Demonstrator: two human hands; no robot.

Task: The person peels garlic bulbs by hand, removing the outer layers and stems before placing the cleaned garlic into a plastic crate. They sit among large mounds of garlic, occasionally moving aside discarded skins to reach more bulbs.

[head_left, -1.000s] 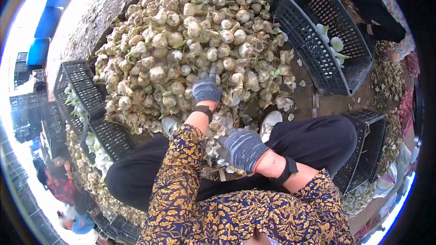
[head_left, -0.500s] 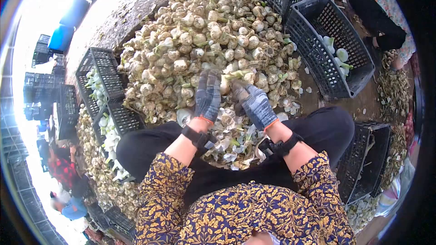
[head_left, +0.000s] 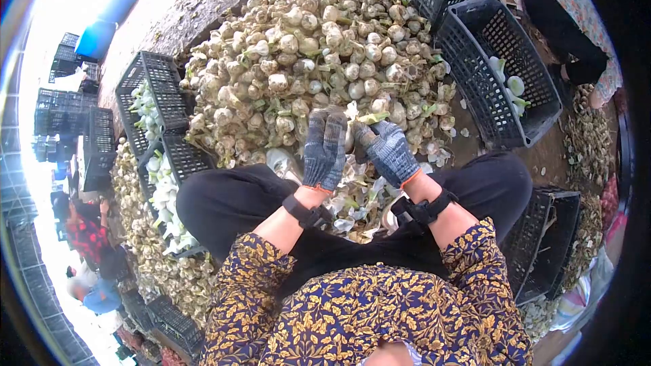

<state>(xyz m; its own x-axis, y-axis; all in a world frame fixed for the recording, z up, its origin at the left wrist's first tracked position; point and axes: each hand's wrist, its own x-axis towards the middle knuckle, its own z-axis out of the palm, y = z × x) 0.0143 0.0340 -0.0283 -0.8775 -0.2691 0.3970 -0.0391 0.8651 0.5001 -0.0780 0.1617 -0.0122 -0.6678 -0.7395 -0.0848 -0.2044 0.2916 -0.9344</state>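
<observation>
A garlic bulb (head_left: pixel 350 137) with a green stem is held between my two gloved hands, in front of the heap. My left hand (head_left: pixel 324 152), in a grey knit glove, has its fingers pressed together along the bulb's left side. My right hand (head_left: pixel 388 154), gloved alike, pinches the garlic from the right, near its stem; the fingers partly hide it. Just beyond both hands rises a large heap of garlic bulbs (head_left: pixel 298 47), many with dirty outer skins and stem stubs. Loose peeled skins (head_left: pixel 352 207) lie below the hands, between my legs.
Black plastic crates with cleaned garlic stand at left (head_left: pixel 152 95) and right (head_left: pixel 502 71). Another black crate (head_left: pixel 549 244) sits by my right knee. A person in a floral top (head_left: pixel 576 7) is at the far right; one in red check (head_left: pixel 88 230) is at left.
Both hands have come slightly nearer to my body and to the right, with the garlic between them. The view has shifted a little.
</observation>
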